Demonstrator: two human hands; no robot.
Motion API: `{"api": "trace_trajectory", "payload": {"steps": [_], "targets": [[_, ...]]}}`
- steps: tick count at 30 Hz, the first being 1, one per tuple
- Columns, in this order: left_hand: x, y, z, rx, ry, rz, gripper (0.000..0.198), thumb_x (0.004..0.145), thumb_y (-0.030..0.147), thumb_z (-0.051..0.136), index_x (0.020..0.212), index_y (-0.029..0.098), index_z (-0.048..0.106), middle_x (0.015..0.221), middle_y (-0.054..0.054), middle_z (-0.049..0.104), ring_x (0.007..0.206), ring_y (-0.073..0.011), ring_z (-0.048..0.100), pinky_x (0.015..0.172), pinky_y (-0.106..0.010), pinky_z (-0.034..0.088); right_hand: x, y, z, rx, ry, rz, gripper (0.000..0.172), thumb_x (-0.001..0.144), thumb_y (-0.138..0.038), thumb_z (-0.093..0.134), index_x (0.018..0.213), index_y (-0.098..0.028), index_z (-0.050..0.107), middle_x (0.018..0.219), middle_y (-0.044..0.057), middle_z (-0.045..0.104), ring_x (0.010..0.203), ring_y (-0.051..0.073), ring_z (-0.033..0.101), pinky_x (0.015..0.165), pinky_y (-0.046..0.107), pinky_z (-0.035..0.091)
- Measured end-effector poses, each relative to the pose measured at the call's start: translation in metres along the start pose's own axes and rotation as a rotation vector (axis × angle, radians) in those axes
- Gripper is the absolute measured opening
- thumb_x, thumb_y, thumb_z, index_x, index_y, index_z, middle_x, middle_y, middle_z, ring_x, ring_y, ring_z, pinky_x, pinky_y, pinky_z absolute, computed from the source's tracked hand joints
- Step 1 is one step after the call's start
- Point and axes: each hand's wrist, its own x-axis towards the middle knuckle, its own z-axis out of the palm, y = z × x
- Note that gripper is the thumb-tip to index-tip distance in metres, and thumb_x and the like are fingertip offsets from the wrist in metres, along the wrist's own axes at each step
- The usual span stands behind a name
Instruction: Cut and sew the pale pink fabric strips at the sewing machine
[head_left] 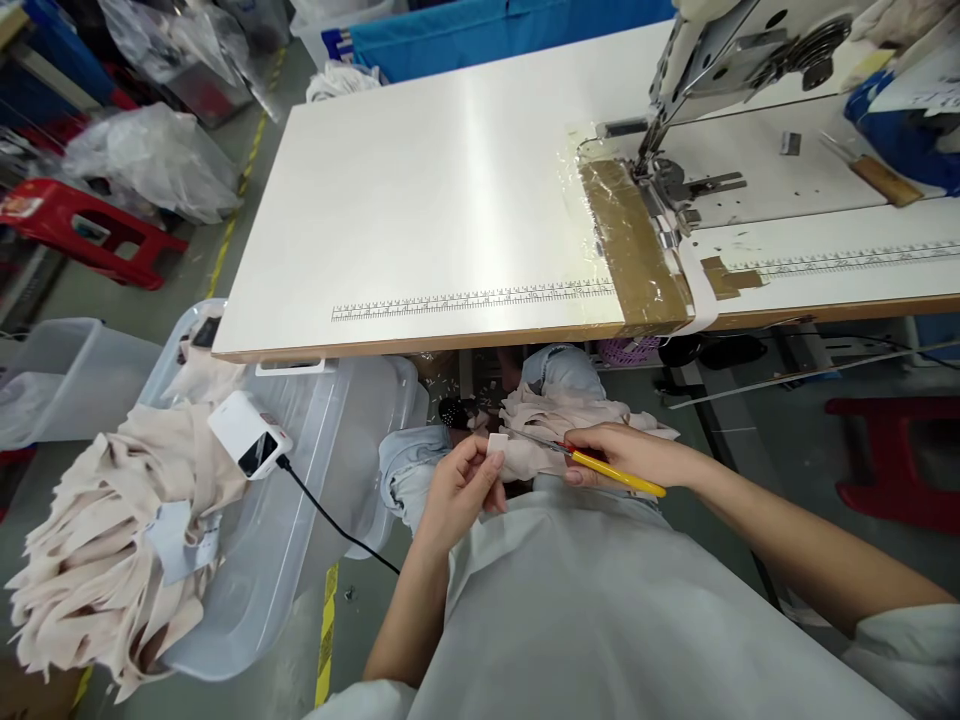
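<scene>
Over my lap, my left hand (466, 482) pinches a small pale beige fabric strip (497, 442) between thumb and fingers. My right hand (626, 455) is wrapped round a pair of scissors (615, 473) with yellow handles. The blades point left toward the strip, their tips close to its edge; whether they touch it I cannot tell. Beneath both hands, more beige fabric pieces (581, 412) lie bunched across my knees. Part of my right hand's fingers is hidden behind the handles.
A white sewing table (450, 200) with a sewing machine (705, 120) stands ahead. To the left, a clear plastic bin (255, 600) bears heaped beige fabric strips (120, 530) and a white device (250, 435) with a black cable. Red stools (90, 235) stand at both sides.
</scene>
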Motion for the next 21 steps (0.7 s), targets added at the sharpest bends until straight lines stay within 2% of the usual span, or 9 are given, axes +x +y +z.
{"api": "trace_trajectory", "payload": {"steps": [2, 5, 12, 21], "targets": [[-0.001, 0.001, 0.001, -0.106, -0.048, -0.075, 0.044, 0.085, 0.061, 0.063, 0.094, 0.018, 0.062, 0.063, -0.004, 0.069, 0.057, -0.0203, 0.067, 0.054, -0.029, 0.052, 0.004, 0.0, -0.003, 0.01, -0.048, -0.019, 0.055, 0.091, -0.072, 0.046, 0.073, -0.02, 0.041, 0.067, -0.001, 0.043, 0.061, 0.014, 0.037, 0.053, 0.024, 0.027], [0.0, 0.0, 0.002, -0.176, -0.037, -0.126, 0.049, 0.079, 0.062, 0.07, 0.094, 0.016, 0.063, 0.08, -0.009, 0.075, 0.075, -0.0268, 0.074, 0.062, -0.032, 0.059, 0.01, -0.002, -0.006, 0.003, -0.096, -0.031, 0.055, 0.091, -0.071, 0.048, 0.074, -0.019, 0.042, 0.068, -0.001, 0.041, 0.061, 0.014, 0.037, 0.053, 0.024, 0.026], [0.003, -0.008, 0.001, -0.251, 0.05, -0.146, 0.048, 0.075, 0.06, 0.075, 0.086, 0.014, 0.064, 0.076, -0.009, 0.075, 0.067, -0.0234, 0.074, 0.055, -0.025, 0.056, 0.015, -0.008, -0.005, -0.065, -0.153, 0.002, 0.058, 0.089, -0.073, 0.046, 0.07, -0.019, 0.038, 0.065, -0.002, 0.037, 0.059, 0.013, 0.034, 0.053, 0.025, 0.024], [0.004, -0.012, 0.002, -0.274, 0.075, -0.134, 0.049, 0.073, 0.06, 0.077, 0.083, 0.014, 0.062, 0.072, -0.009, 0.075, 0.064, -0.0226, 0.073, 0.052, -0.023, 0.054, 0.014, -0.012, 0.001, -0.316, -0.034, 0.019, 0.054, 0.094, -0.067, 0.046, 0.071, -0.019, 0.037, 0.063, -0.001, 0.042, 0.056, 0.014, 0.037, 0.053, 0.027, 0.02]]}}
